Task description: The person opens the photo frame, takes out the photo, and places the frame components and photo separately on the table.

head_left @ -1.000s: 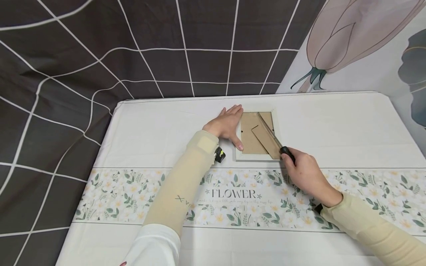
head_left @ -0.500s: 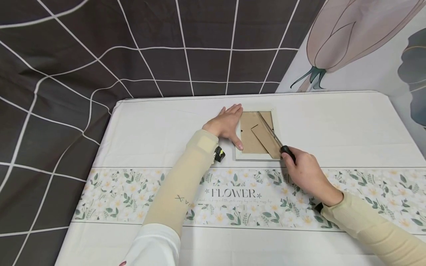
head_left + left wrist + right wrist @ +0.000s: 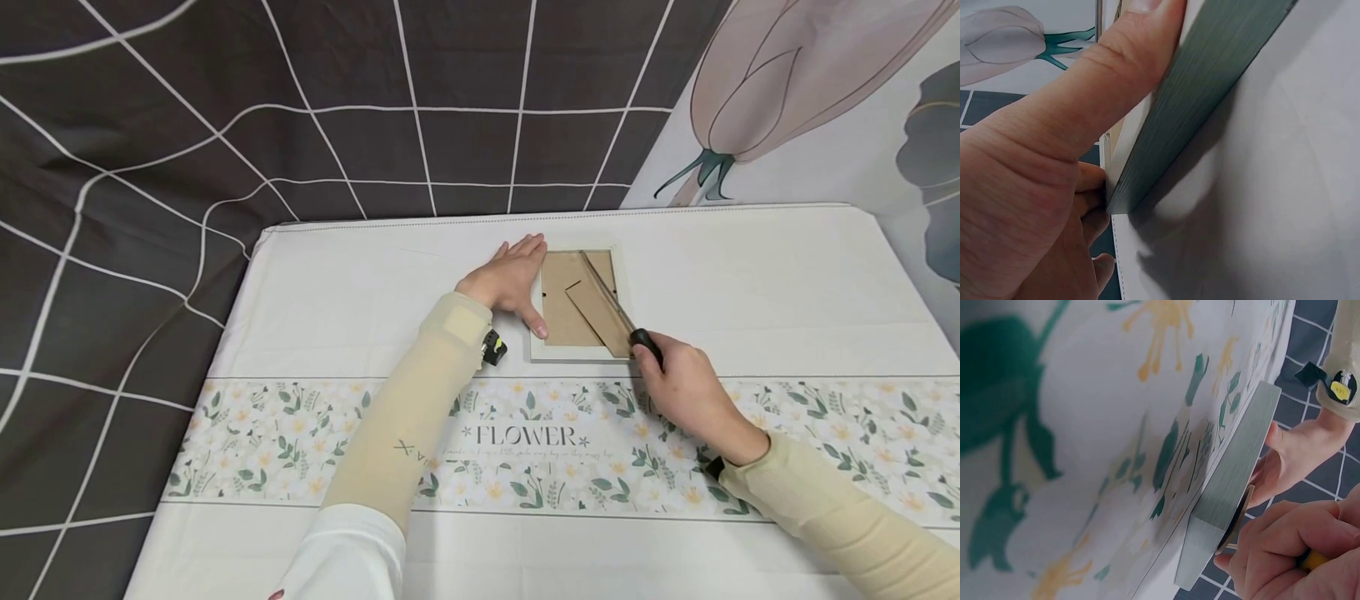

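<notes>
A white picture frame (image 3: 573, 355) lies with its back up on the table, showing a brown backing board (image 3: 558, 321) and a slanted stand leg (image 3: 596, 317). My left hand (image 3: 510, 283) rests on its left side, fingers straight toward the far corner and thumb on the rim; the left wrist view has that thumb (image 3: 1122, 69) over the frame's edge. With my right hand (image 3: 686, 383) I grip a screwdriver (image 3: 646, 348) by its black handle. Its shaft runs across the stand leg toward the board's top edge. In the right wrist view, a yellow bit of handle (image 3: 1314, 559) shows between curled fingers.
The table is covered by a white cloth (image 3: 360, 283) with a floral band (image 3: 300, 442) in front of the frame. Behind its far edge hangs a dark gridded curtain (image 3: 472, 150), with a flower-printed sheet (image 3: 810, 158) at the right. A small black device (image 3: 495, 347) sits at my left wrist.
Almost nothing differs. The screwdriver handle and my right hand have shifted very slightly to the left; my left hand and the frame hold their places.
</notes>
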Demonstrator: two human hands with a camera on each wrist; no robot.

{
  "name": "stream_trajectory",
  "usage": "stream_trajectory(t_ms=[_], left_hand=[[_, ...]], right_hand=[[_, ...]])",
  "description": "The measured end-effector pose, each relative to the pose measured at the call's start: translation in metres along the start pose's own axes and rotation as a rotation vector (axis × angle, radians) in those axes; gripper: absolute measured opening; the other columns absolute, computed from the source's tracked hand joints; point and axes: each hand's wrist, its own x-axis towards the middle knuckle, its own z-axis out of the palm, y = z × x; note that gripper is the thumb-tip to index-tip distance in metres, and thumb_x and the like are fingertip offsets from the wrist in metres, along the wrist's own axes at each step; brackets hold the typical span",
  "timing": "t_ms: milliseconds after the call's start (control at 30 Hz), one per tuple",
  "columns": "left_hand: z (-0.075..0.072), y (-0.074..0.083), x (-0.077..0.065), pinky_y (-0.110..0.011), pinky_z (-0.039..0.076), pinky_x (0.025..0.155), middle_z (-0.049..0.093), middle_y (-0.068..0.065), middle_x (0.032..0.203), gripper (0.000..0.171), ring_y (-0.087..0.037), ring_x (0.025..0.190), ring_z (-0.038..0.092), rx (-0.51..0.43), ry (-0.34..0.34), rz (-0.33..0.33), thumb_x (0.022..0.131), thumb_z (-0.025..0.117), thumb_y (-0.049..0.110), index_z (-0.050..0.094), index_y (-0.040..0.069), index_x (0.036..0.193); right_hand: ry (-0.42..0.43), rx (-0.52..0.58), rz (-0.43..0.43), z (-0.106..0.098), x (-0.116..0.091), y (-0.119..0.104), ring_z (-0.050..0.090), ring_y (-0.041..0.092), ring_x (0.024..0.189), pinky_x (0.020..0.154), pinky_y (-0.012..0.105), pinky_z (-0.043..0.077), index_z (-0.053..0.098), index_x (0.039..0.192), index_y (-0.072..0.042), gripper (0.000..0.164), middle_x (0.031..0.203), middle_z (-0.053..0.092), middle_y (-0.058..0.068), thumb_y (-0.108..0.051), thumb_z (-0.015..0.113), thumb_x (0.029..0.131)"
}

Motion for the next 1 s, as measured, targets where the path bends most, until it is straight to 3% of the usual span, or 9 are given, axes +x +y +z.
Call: stream_trajectory(t_ms=[1000], left_hand=[[-0.0012, 0.0013, -0.0007, -0.041, 0.0, 0.115, -0.005, -0.014, 0.157, 0.146, -0.023, 0.142, -0.007, 0.018, 0.0, 0.0, 0.047, 0.078, 0.069, 0.003, -0.003, 0.15]], right_hand=[[-0.022, -0.001, 0.051, 0.0003, 0.0025, -0.0024, 0.045, 0.017, 0.051, 0.044, 0.03, 0.041, 0.054, 0.12, 0.012, 0.041, 0.064, 0.051, 0.008, -0.02, 0.037, 0.103]])
